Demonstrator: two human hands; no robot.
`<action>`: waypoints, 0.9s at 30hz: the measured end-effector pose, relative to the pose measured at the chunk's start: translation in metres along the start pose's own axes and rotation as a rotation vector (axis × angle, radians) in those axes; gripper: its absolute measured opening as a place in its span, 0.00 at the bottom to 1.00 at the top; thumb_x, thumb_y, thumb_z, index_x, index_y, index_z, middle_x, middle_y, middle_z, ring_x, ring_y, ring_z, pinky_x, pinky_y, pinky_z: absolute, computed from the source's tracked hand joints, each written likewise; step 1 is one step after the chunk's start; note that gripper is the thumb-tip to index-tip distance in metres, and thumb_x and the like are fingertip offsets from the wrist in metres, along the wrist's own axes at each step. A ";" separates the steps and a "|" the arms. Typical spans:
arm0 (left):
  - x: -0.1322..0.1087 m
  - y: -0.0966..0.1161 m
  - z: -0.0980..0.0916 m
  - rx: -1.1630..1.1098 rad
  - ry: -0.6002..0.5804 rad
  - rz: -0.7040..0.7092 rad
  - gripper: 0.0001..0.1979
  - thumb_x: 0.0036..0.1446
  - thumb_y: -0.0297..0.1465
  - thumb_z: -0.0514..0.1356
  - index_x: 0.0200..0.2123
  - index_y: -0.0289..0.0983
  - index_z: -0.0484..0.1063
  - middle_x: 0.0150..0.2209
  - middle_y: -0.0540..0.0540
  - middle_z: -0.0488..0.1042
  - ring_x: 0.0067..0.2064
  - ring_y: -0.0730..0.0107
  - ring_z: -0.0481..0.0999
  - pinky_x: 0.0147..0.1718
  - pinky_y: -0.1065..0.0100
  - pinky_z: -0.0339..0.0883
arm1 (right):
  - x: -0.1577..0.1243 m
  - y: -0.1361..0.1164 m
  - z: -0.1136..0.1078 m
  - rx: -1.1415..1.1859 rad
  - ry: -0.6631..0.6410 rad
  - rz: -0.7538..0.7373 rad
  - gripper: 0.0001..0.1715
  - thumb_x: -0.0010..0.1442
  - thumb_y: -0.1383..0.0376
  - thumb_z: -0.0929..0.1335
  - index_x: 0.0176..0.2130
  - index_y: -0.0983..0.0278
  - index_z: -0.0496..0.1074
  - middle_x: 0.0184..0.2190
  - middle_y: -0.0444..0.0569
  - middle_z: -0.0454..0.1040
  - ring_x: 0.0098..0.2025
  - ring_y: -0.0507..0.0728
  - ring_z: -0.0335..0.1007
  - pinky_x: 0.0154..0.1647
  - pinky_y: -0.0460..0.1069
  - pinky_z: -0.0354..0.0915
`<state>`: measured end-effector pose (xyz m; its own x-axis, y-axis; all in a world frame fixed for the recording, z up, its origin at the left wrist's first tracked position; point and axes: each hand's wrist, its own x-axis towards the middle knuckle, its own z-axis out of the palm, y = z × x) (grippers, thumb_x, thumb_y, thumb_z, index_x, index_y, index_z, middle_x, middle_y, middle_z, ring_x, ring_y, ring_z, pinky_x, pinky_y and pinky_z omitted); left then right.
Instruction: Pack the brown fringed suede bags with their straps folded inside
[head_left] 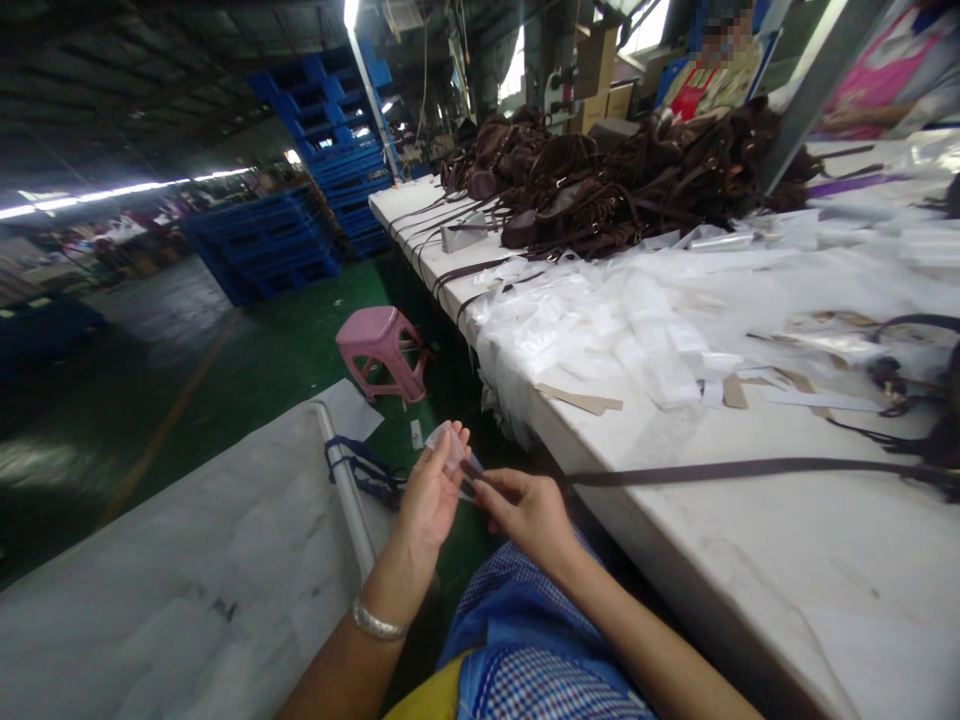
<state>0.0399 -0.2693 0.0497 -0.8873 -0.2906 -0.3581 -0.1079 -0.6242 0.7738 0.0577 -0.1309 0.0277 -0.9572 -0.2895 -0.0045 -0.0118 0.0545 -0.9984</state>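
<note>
My left hand (429, 500), with a silver bracelet on the wrist, is closed on a small translucent plastic sleeve (442, 437), held between thumb and fingers. My right hand (534, 512) pinches a dark brown strap (720, 471) close to its end, which meets the plastic at my left fingers. How far the end sits inside the sleeve cannot be made out. From my right hand the strap runs over the table edge and across the white table (675, 540) to a dark bundle at the far right.
A heap of clear plastic sleeves (630, 310) covers the table's middle, with brown bags (592, 180) piled behind. Cardboard strips (577, 400) lie near the edge. A pink stool (382, 350) stands on the floor; a pale bin (225, 540) is at left. People are across the table.
</note>
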 end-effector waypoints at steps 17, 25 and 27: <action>-0.006 0.001 -0.007 0.017 -0.061 -0.024 0.12 0.51 0.29 0.69 0.41 0.33 0.79 0.41 0.40 0.81 0.41 0.66 0.80 0.48 0.65 0.69 | 0.001 0.001 -0.012 -0.060 0.091 0.028 0.25 0.58 0.47 0.69 0.42 0.64 0.78 0.28 0.49 0.80 0.20 0.55 0.71 0.19 0.48 0.65; 0.003 0.004 -0.010 0.056 -0.065 -0.023 0.09 0.52 0.30 0.69 0.37 0.35 0.78 0.39 0.45 0.81 0.41 0.70 0.81 0.44 0.71 0.72 | 0.000 -0.005 -0.007 -0.001 0.084 -0.025 0.20 0.62 0.51 0.67 0.38 0.64 0.79 0.27 0.48 0.78 0.18 0.52 0.68 0.17 0.45 0.61; 0.003 0.004 -0.009 0.069 -0.064 -0.037 0.10 0.52 0.30 0.69 0.38 0.35 0.78 0.40 0.44 0.81 0.41 0.70 0.81 0.42 0.72 0.73 | 0.001 -0.007 -0.007 -0.007 0.081 -0.033 0.19 0.62 0.52 0.67 0.38 0.64 0.79 0.27 0.48 0.78 0.18 0.52 0.69 0.17 0.45 0.61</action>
<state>0.0411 -0.2785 0.0470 -0.9088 -0.2197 -0.3547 -0.1698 -0.5817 0.7954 0.0550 -0.1246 0.0351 -0.9766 -0.2127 0.0328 -0.0452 0.0535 -0.9975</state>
